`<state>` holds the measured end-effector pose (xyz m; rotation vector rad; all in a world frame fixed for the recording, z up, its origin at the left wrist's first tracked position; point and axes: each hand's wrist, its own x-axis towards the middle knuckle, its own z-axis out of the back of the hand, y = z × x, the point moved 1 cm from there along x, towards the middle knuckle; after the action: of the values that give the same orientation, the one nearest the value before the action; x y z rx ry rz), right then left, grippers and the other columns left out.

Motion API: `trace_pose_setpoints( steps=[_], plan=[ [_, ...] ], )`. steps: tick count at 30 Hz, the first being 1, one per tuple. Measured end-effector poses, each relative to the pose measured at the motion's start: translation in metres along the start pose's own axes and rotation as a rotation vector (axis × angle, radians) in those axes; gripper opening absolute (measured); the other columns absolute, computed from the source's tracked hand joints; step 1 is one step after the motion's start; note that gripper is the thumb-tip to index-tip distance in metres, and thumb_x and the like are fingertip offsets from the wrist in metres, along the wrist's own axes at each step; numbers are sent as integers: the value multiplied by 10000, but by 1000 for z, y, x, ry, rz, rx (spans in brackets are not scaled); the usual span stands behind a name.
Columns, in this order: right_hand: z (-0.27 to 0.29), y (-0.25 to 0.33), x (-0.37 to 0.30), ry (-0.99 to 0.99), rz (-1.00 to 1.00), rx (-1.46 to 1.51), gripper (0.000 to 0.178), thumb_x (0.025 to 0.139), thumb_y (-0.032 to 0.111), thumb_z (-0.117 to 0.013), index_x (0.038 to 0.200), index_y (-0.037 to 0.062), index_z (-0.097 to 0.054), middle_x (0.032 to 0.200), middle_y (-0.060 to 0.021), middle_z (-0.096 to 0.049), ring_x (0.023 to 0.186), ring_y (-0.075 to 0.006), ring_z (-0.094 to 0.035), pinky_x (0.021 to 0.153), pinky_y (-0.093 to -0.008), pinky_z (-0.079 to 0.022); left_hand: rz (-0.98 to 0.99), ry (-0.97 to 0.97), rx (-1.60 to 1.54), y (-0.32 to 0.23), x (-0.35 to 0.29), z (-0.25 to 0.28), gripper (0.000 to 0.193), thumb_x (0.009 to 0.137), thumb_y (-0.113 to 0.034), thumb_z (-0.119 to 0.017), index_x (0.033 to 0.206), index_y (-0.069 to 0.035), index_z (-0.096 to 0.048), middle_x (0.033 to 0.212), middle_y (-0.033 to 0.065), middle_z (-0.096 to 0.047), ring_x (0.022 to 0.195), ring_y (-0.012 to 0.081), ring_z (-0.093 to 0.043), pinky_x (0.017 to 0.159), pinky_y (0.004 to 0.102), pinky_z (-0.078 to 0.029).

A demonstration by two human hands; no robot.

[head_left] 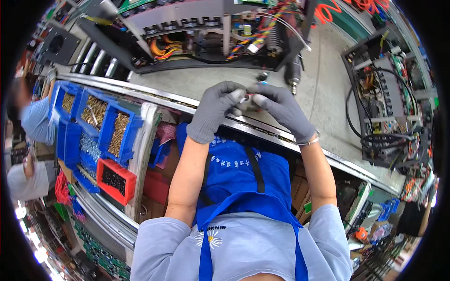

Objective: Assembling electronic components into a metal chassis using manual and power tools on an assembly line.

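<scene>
Both of my hands wear grey knit gloves and meet over the near metal edge of the workbench (323, 70). My left hand (218, 107) is closed in a pinch, thumb against the fingers. Facing it, my right hand (280, 107) also pinches. Between the fingertips is a small part with red and whitish bits (247, 97), too small to name. Just beyond the hands stands an open black equipment chassis (187, 65) with yellow, orange and multicoloured wires. A dark power screwdriver (293, 75) hangs or stands beside the chassis, its bit pointing toward my right hand.
Blue bins (123, 133) of brass-coloured and silvery fasteners stand at the left, with a red bin (116, 181) of black pieces. A second open chassis (384, 103) with black cables sits at the right. Orange coiled hose (328, 11) lies far right. Another person (37, 119) is at the left.
</scene>
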<state>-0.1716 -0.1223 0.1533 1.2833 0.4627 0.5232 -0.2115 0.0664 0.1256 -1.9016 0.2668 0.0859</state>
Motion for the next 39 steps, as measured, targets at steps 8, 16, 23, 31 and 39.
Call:
trace_pose_setpoints(
  steps=[8, 16, 23, 31, 39],
  plan=[
    [12, -17, 3, -49, -99, -52, 221, 908, 190, -647, 1002, -7, -685, 760, 15, -561, 645, -62, -504, 570, -228, -401, -221, -41, 374, 3, 6, -5, 227, 800, -63, -682, 1011, 19, -662, 850, 65, -670, 747, 101, -616, 680, 270, -534],
    [3, -14, 19, 16, -163, -364, 236, 954, 170, -547, 1120, 12, -600, 958, -66, -647, 774, -180, -611, 699, -319, -487, -603, -583, 864, -34, 54, -11, 310, 787, -247, -719, 1037, -77, -653, 1029, 157, -636, 863, 318, -646, 770, 415, -521],
    [-30, -27, 108, 10, 300, -915, 155, 891, 155, -538, 1041, 119, -545, 901, -167, -584, 812, -350, -597, 692, -427, -483, -584, -67, 953, -35, 76, -111, 213, 806, -252, -649, 913, -68, -641, 865, 158, -619, 847, 354, -630, 716, 471, -503],
    [43, -4, 104, -254, 167, -968, 153, 822, 127, -550, 915, 28, -621, 870, -189, -648, 818, -398, -629, 712, -498, -484, -832, -652, 819, -36, 57, -39, 216, 832, -130, -654, 1032, -52, -672, 989, 122, -666, 855, 310, -652, 760, 395, -519],
    [42, 19, 95, -78, -165, -371, 241, 955, 135, -533, 1088, -40, -631, 772, -70, -653, 599, -106, -618, 501, -255, -475, -215, -195, 7, -4, 107, 3, 189, 914, -55, -616, 1078, 32, -649, 937, 62, -694, 792, 131, -677, 607, 251, -541]
  ],
)
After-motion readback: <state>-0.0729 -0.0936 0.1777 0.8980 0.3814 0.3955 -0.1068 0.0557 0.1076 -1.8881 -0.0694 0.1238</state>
